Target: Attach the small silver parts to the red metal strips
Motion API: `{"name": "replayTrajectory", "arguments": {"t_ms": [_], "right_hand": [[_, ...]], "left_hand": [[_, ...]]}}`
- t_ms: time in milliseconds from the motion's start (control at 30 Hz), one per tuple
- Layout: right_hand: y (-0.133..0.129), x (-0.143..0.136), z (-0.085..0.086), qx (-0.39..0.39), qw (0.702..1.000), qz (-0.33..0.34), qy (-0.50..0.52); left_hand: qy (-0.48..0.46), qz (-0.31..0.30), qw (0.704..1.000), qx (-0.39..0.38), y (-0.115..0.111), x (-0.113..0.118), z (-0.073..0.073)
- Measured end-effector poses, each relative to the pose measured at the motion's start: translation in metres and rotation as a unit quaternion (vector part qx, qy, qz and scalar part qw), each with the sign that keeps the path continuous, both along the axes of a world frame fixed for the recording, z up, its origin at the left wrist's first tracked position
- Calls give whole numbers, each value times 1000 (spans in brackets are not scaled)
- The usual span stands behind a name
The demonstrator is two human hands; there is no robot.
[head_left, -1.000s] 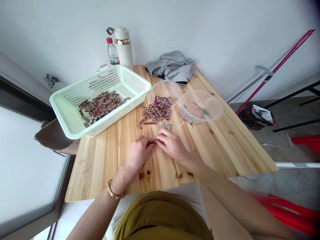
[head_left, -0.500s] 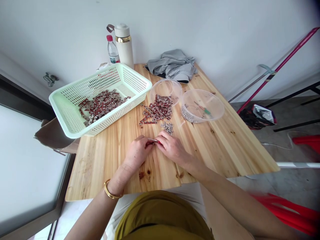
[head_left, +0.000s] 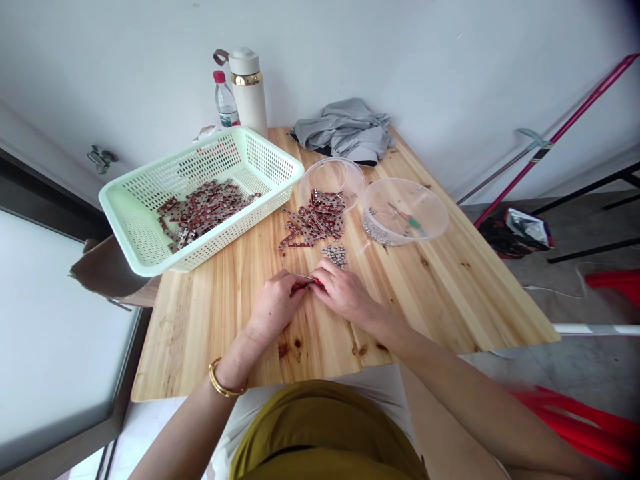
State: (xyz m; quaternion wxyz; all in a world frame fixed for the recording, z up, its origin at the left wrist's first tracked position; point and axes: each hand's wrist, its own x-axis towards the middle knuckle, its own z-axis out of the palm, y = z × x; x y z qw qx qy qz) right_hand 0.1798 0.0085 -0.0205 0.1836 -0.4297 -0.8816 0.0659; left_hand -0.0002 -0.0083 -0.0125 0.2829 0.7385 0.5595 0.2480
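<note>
My left hand (head_left: pixel 275 300) and my right hand (head_left: pixel 345 290) meet low over the wooden table, fingers pinched together. Between their fingertips is a slim piece (head_left: pixel 311 280), silvery on the left and red by my right fingers; most of it is covered, so its exact kind is unclear. Just beyond my right fingers lies a small heap of shiny metal nuts or similar fittings (head_left: pixel 334 255). Farther back, reddish-brown strips with metal spots (head_left: pixel 317 220) are piled loosely, partly on a clear round lid (head_left: pixel 356 175).
A pale green basket (head_left: pixel 240 225) at left holds many similar strips. On the right, a clear tub (head_left: pixel 436 227) contains small metal parts and a green-handled tool (head_left: pixel 414 223). Behind stand a white flask (head_left: pixel 251 107) and plastic bottle (head_left: pixel 226 103), near grey cloth (head_left: pixel 345 127).
Both hands stay in nearly the same place, with only a slight shift of the fingers and of the slim piece. Nothing else has visibly moved.
</note>
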Motion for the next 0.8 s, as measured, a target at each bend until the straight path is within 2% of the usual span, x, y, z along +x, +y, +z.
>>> {"name": "replayTrajectory", "arguments": {"t_ms": [300,600,700,800], "right_hand": [[0,-2,-5,2,1000,-10,14],[-1,-3,3,-46,999,22,-5],[-7,5,7,-76,996,9,56],[-16,17,7,-79,985,-58,141]], "left_hand": [[-1,4,1000,-4,1,1,-1],[5,27,1000,-5,0,2,-3],[14,32,999,1,-2,3,-2],[22,29,999,2,-3,3,-1]]}}
